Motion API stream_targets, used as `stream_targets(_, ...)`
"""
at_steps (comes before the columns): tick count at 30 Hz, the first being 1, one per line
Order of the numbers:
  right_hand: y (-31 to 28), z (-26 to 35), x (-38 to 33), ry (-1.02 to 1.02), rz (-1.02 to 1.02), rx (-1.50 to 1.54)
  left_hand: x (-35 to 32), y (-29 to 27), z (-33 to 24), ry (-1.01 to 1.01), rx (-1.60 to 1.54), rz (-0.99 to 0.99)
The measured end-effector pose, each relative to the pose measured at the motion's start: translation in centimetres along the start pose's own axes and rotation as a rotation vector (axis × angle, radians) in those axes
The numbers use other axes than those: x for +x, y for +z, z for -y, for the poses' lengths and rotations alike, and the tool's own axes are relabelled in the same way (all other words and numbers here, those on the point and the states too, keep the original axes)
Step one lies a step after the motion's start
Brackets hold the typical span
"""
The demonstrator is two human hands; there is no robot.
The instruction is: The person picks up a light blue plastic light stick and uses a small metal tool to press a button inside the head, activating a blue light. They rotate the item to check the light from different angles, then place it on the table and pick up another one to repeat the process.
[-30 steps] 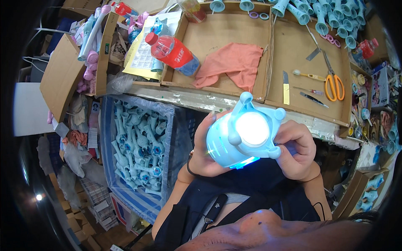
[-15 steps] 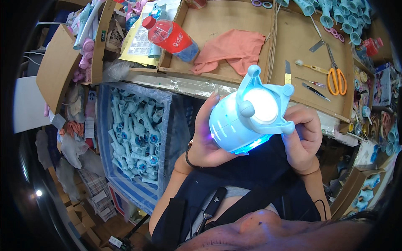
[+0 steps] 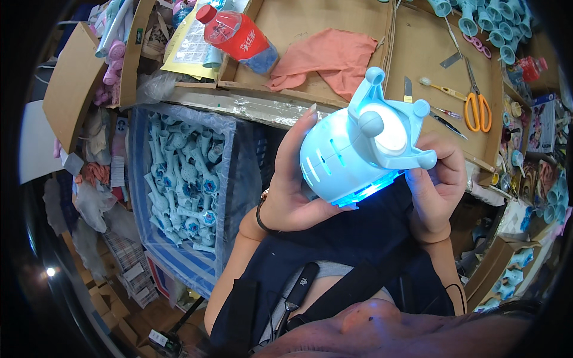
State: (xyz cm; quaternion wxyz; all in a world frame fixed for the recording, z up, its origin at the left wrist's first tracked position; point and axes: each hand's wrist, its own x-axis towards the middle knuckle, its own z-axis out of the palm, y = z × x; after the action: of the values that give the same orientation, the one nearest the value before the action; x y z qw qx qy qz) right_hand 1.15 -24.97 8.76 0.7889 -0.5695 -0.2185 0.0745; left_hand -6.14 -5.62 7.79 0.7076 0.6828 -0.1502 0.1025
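Observation:
Between my two hands is a light-blue plastic light-up toy (image 3: 343, 156), tilted, with a crown of rounded prongs around a white disc. Blue light glows from its lower edge and through slots in its side. My left hand (image 3: 292, 188) is wrapped around the body from the left, its thumb below and its fingers partly hidden behind. On the right, my right hand (image 3: 439, 182) pinches at the crown's lower right prong with curled fingers.
A plastic-lined blue crate (image 3: 224, 179) full of light-blue parts stands at left. On the bench are a red-capped bottle (image 3: 242, 39), an orange cloth (image 3: 331, 56), orange-handled scissors (image 3: 477, 110), a knife (image 3: 408, 89) and a toothbrush (image 3: 444, 89). Light-blue cones (image 3: 498, 27) pile at far right.
The toy has tilted so that more of its slotted side shows and its white disc looks narrower. Its glow has turned from partly purple to blue. Both hands still hold it.

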Motion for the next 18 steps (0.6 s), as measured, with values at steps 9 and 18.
stream_targets(9, -0.1, -0.3, -0.2, 0.226, -0.041, 0.435, 0.3, -0.1, 0.1, 0.039, 0.032, 0.021)
stream_targets(18, -0.8, -0.4, -0.5, 0.066, 0.167, 0.203, -0.2, -0.1, 0.1, -0.048, -0.064, -0.039)
